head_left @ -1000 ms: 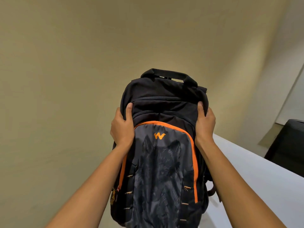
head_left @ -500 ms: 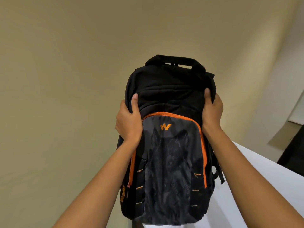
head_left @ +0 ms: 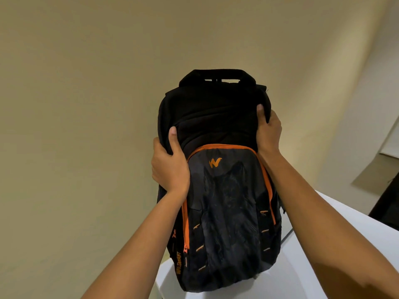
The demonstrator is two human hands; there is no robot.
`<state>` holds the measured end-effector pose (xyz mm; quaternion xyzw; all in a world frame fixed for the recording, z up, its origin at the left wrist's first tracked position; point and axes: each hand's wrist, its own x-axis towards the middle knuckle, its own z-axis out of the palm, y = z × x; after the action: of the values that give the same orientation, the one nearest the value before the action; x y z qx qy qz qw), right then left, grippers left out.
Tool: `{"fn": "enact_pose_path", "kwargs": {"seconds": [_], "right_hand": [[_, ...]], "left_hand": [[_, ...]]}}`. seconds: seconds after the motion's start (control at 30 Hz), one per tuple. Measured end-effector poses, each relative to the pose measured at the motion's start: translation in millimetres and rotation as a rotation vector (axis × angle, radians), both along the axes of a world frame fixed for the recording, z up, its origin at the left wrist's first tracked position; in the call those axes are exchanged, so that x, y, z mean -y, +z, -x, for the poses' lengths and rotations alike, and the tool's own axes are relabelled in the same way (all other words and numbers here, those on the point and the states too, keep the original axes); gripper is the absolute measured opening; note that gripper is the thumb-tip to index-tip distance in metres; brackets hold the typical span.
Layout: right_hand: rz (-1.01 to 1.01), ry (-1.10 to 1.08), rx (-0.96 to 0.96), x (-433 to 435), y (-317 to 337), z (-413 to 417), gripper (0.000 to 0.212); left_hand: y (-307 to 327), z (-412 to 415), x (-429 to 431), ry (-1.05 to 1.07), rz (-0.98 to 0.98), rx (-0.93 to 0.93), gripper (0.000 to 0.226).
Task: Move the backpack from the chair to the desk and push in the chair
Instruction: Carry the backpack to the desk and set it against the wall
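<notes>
A black backpack (head_left: 222, 190) with orange trim, an orange logo and a dark grey wolf print stands upright in the middle of the view, its bottom at the near corner of the white desk (head_left: 313, 244). My left hand (head_left: 170, 165) grips its left side just above the orange zip. My right hand (head_left: 268, 131) grips its right upper side, thumb on the front. The carry handle sticks up at the top. The chair that the backpack came from is out of view.
A beige wall (head_left: 86, 104) fills the background close behind the backpack. A dark object (head_left: 386, 203), maybe a chair back, shows at the right edge beyond the desk. A lighter wall panel sits at the upper right.
The backpack has risen in the view and now stands with its bottom over the desk corner. Both hands keep the same grip on its sides.
</notes>
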<state>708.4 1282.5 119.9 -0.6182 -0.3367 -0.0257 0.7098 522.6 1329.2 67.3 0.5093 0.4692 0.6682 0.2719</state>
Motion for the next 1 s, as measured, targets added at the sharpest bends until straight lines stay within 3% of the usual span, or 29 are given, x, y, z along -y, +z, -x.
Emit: {"fn": "enact_pose_path", "kwargs": {"seconds": [0.27, 0.53, 0.77, 0.9, 1.0], "right_hand": [[0.049, 0.06, -0.003, -23, -19, -26, 0.03], [0.095, 0.057, -0.009, -29, -41, -45, 0.042], [0.235, 0.032, 0.083, -32, -75, -66, 0.048], [0.305, 0.01, 0.149, -32, -85, -68, 0.05], [0.342, -0.047, 0.185, -29, -99, -64, 0.05]], "left_hand": [[-23, -22, -8, 0.028, 0.045, -0.01, 0.058], [-39, -33, -14, 0.012, 0.018, -0.056, 0.063], [-63, -45, -21, 0.037, -0.079, -0.333, 0.049], [-66, -43, -25, 0.111, -0.322, -0.409, 0.049], [-72, -40, -28, 0.187, -0.582, -0.694, 0.055]]}}
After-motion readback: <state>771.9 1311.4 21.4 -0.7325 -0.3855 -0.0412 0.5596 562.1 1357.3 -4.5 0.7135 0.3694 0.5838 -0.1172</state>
